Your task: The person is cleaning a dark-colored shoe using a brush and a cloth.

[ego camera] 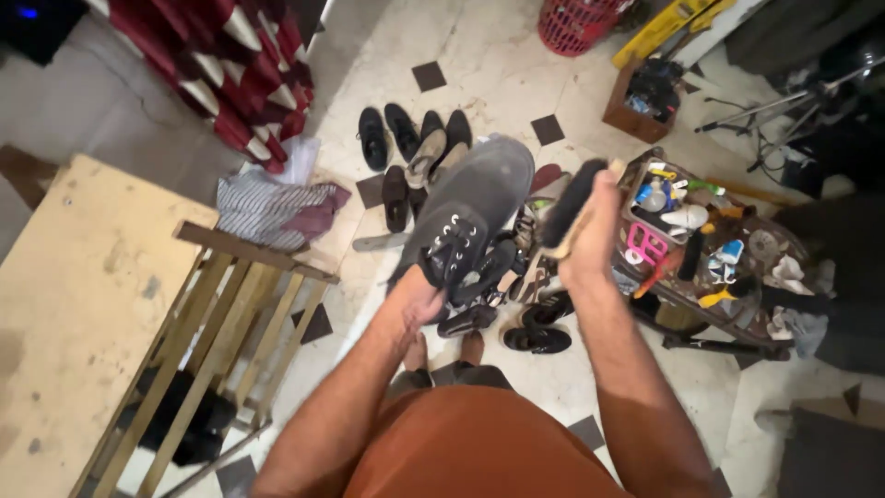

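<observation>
Left hand (419,300) sits inside the grey lace-up shoe (475,207), fingers hidden; right hand (590,231), at 3 o'clock, fingers closed around brush (570,205)

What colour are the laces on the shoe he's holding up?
White laces on a dark grey shoe, seen best in the head view.

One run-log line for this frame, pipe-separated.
left hand: inside grey lace-up shoe, held up | right hand: grips shoe brush beside shoe | below: shoe pile on tiled floor
</observation>
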